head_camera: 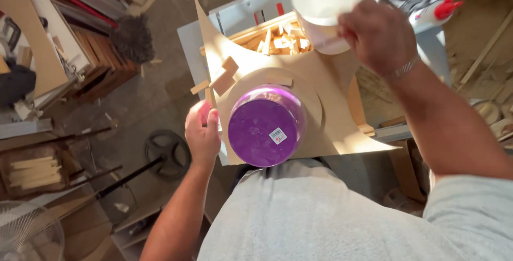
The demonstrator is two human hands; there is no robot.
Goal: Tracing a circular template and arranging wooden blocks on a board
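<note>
Right hand [377, 36] grips white tub [331, 4] overhead

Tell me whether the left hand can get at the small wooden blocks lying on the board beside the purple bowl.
Probably yes. The left hand sits at the board's edge just below the wooden blocks, beside the upturned purple bowl; nothing lies between them.

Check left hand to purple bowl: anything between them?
Nothing visible. The left hand sits at the left side of the upturned purple bowl on the brown board; I can't tell whether they touch.
</note>
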